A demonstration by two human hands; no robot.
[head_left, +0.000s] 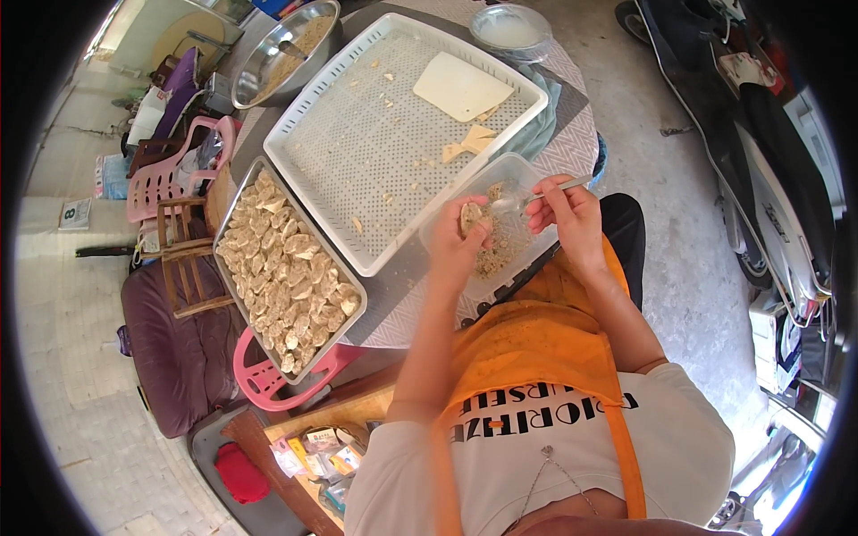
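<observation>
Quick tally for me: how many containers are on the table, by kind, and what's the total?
White perforated plastic tray: 1
Metal tray full of folded dumplings: 1
Clear plastic tub of filling: 1
Metal bowl: 1
Clear round bowl: 1
Total: 5

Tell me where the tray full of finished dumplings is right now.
In the head view, the tray of folded dumplings sits at the table's left edge, left of the left hand and alongside the big white perforated tray, just above a pink plastic chair.
</observation>
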